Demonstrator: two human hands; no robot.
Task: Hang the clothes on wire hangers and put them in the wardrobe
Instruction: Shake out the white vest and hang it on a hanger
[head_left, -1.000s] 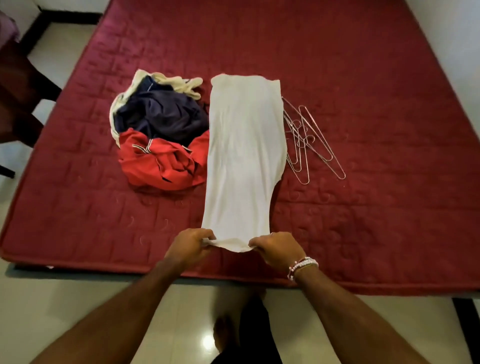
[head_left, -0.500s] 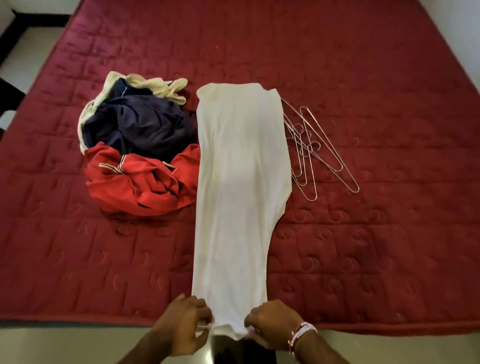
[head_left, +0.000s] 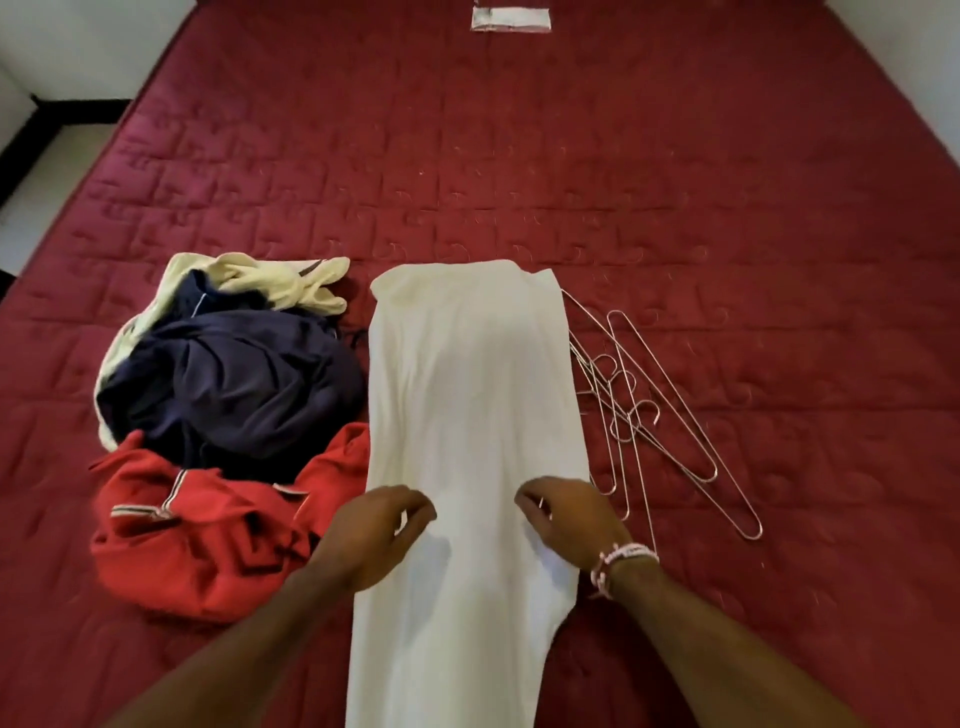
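— Lie of white garment (head_left: 467, 405)?
— Flat on mattress (head_left: 519, 156), long axis pointing straight away.
— Hands?
— Left hand (head_left: 374, 535), right hand (head_left: 566, 519) curled on it, apart; grip unclear.
— Counts?
— Three piled clothes (head_left: 228, 405) left; wire hangers (head_left: 623, 410) right, tangled, uncounted.

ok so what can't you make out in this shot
Head view only:
- white garment: near end cut off by the bottom edge.
- wire hangers: overlapping, partly hidden by the garment; count unclear.
- cream garment: mostly buried under the navy garment.
- left hand, right hand: curled fingers hide whether they pinch cloth.
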